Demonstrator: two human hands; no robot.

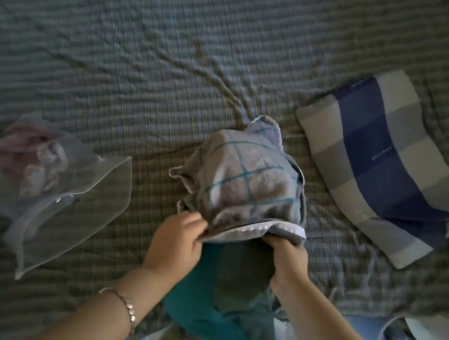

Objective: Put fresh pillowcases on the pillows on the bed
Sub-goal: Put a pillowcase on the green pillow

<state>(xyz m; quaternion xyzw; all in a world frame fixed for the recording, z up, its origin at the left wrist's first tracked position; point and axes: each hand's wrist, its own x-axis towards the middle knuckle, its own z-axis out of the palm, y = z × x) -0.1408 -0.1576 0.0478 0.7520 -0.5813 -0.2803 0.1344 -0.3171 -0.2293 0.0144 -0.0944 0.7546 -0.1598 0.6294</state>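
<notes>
Grey checked pillowcase (pixel 244 177) is held bunched over the far end of the teal pillow (pixel 204 300), at the near edge of the bed (pixel 147 51). The hem is pinched in the left hand (pixel 177 242) and clenched in the right hand (pixel 287 259); each grip is closed on cloth. The hem is best drawn down evenly on both sides, with the far corners seated first.
</notes>
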